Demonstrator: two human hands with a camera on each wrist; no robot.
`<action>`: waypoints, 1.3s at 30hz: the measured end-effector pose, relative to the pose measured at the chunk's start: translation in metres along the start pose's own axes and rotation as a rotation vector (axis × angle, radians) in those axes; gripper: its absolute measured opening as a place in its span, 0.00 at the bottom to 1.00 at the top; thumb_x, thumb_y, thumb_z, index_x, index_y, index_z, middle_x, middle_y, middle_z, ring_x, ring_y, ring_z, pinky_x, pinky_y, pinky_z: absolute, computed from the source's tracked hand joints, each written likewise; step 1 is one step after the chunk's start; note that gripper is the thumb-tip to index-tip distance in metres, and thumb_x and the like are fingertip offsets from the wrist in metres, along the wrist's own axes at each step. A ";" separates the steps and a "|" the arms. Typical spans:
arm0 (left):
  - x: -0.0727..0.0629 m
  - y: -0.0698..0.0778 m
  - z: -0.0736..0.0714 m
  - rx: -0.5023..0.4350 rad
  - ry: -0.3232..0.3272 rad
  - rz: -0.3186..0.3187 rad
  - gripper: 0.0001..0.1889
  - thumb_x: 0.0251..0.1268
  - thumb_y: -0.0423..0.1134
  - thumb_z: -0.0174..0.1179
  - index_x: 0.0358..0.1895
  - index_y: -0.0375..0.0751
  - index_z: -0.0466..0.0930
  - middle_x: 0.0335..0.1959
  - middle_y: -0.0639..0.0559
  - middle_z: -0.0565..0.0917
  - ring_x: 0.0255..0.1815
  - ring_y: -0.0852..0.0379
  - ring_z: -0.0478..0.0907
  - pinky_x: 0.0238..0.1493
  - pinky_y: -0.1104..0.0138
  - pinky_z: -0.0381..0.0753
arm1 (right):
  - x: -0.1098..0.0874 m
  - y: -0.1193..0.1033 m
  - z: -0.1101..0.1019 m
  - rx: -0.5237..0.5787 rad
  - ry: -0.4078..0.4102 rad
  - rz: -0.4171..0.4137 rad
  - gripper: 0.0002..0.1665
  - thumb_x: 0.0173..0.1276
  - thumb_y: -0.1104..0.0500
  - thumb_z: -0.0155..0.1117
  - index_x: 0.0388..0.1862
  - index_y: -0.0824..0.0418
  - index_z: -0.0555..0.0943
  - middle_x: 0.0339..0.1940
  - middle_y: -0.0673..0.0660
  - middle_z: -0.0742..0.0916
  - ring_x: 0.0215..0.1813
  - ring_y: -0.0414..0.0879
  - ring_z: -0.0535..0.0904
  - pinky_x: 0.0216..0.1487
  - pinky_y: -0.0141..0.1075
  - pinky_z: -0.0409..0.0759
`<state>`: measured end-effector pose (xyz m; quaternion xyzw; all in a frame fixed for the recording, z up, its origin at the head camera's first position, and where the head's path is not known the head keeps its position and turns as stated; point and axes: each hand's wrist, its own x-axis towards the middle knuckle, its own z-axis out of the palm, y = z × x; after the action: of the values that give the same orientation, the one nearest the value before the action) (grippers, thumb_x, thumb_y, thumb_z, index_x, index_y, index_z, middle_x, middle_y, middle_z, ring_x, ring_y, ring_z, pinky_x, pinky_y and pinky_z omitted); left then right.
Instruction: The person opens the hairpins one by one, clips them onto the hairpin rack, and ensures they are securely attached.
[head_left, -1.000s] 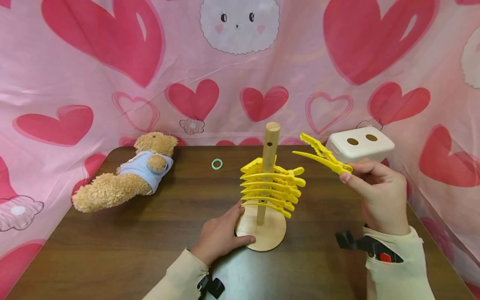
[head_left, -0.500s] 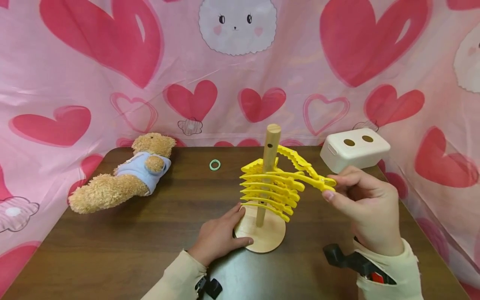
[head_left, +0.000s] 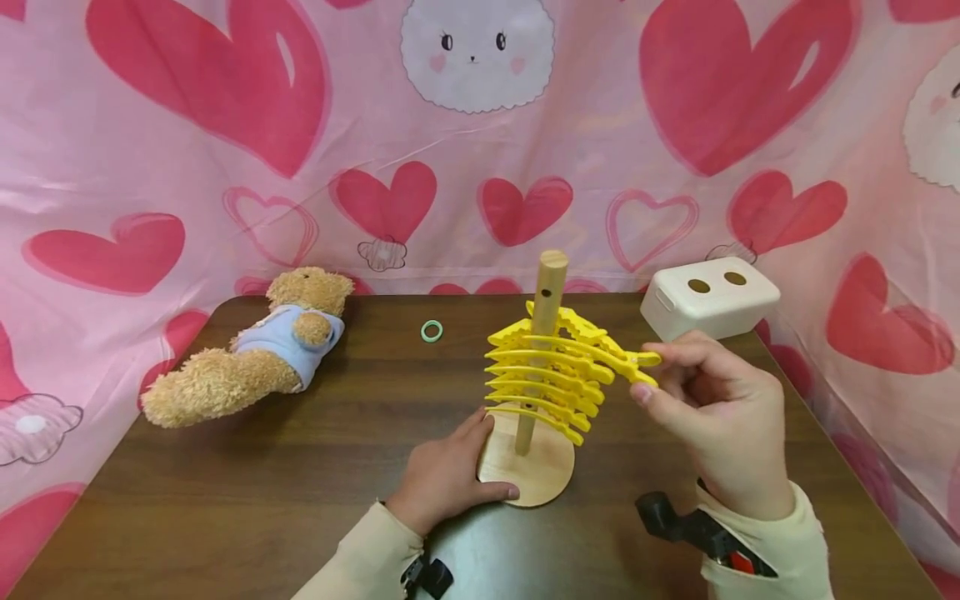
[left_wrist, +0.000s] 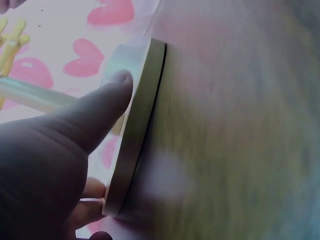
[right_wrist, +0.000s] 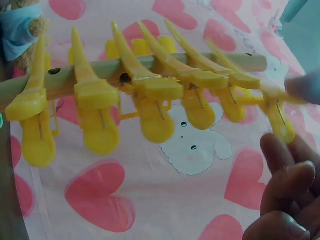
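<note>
My right hand [head_left: 723, 421] pinches the handle end of a yellow hair clip [head_left: 628, 367]. That clip's two arms lie on either side of a wooden post [head_left: 552, 275], above several other yellow hair clips [head_left: 558, 387] clamped on it in a column. In the right wrist view, the finger and thumb are at the handles of the endmost clip [right_wrist: 280, 120]. The post rises from a round wooden base [head_left: 540, 482]. My left hand [head_left: 448, 477] grips the base's left rim, its thumb [left_wrist: 112, 97] on top and its fingers along the edge.
A teddy bear [head_left: 262, 354] in a blue shirt lies at the table's left. A small green ring [head_left: 432, 332] is behind the stand. At the back right stands a white box [head_left: 712, 304] with two round holes. A pink heart-patterned cloth [head_left: 480, 137] hangs behind the brown table [head_left: 225, 500].
My right hand has brought the spread clip leftward and down until its arms straddle the post, and the arms have come closer together. The left hand stays on the base.
</note>
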<state>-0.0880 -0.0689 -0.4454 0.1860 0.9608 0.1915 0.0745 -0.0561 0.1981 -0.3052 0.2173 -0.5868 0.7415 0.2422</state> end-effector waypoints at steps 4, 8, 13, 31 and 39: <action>0.001 0.003 0.002 0.026 0.001 -0.022 0.56 0.46 0.77 0.65 0.76 0.47 0.66 0.77 0.52 0.65 0.51 0.42 0.83 0.31 0.56 0.75 | -0.001 -0.001 0.005 -0.047 0.040 0.035 0.22 0.49 0.90 0.63 0.46 0.84 0.81 0.35 0.63 0.86 0.27 0.47 0.70 0.26 0.30 0.72; 0.001 0.005 0.001 0.028 -0.012 -0.034 0.55 0.46 0.76 0.66 0.76 0.48 0.66 0.78 0.52 0.64 0.51 0.42 0.83 0.31 0.55 0.75 | 0.000 0.003 0.010 -0.024 0.048 -0.013 0.21 0.50 0.90 0.63 0.46 0.86 0.79 0.37 0.65 0.86 0.28 0.48 0.70 0.27 0.30 0.70; 0.001 0.005 0.002 0.032 -0.020 -0.027 0.55 0.47 0.75 0.66 0.76 0.46 0.65 0.78 0.50 0.63 0.52 0.42 0.83 0.31 0.55 0.75 | 0.000 0.006 0.013 0.019 0.069 -0.068 0.21 0.52 0.90 0.62 0.48 0.89 0.77 0.38 0.65 0.86 0.32 0.50 0.71 0.32 0.31 0.73; 0.000 0.007 -0.002 0.038 -0.058 -0.019 0.54 0.49 0.74 0.66 0.77 0.47 0.63 0.78 0.49 0.62 0.49 0.42 0.83 0.29 0.56 0.75 | -0.001 0.003 0.024 -0.169 0.110 0.066 0.23 0.59 0.80 0.67 0.56 0.79 0.80 0.45 0.64 0.84 0.44 0.53 0.76 0.45 0.30 0.80; 0.002 0.007 -0.003 0.044 -0.051 -0.010 0.54 0.50 0.74 0.66 0.77 0.46 0.64 0.79 0.49 0.62 0.49 0.42 0.84 0.27 0.58 0.73 | 0.000 0.005 0.029 -0.173 0.129 0.090 0.23 0.62 0.79 0.66 0.58 0.77 0.80 0.46 0.64 0.84 0.46 0.53 0.77 0.48 0.31 0.81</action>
<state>-0.0883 -0.0628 -0.4402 0.1879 0.9635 0.1650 0.0959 -0.0581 0.1688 -0.3034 0.1206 -0.6409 0.7107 0.2637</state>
